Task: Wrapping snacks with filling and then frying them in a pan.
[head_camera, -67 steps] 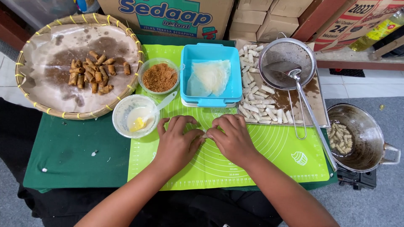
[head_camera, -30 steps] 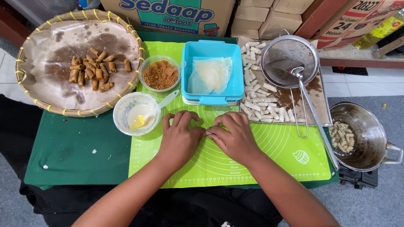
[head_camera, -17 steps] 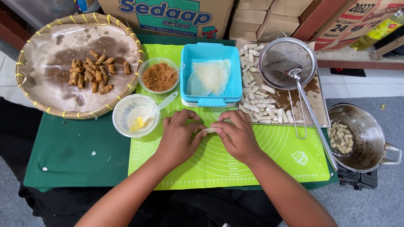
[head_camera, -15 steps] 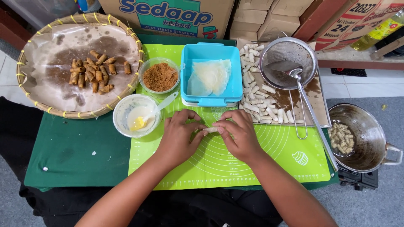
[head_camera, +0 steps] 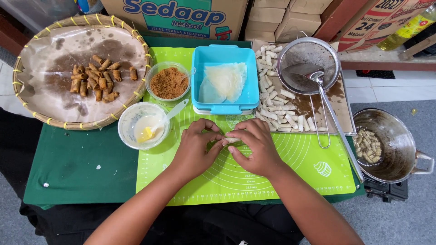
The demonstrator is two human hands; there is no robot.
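Even, soft daylight fills the scene, bright without being harsh. The hands (head_camera: pixel 227 147) cast only a faint, short shadow onto the green mat (head_camera: pixel 281 168) just beneath them. Up and to the right of the hands, the metal strainer (head_camera: pixel 309 63) shows dull highlights; farther right, the steel pot (head_camera: pixel 395 145) carries a mild sheen on its rim. Focus is sharp across the surface, with no motion blur at the fingers. Straight edges bow slightly toward the frame's corners.

Prob. small home food-prep spot: stacked cartons (head_camera: pixel 290 18), frying wok (head_camera: pixel 390 145), tiled floor (head_camera: pixel 386 88).
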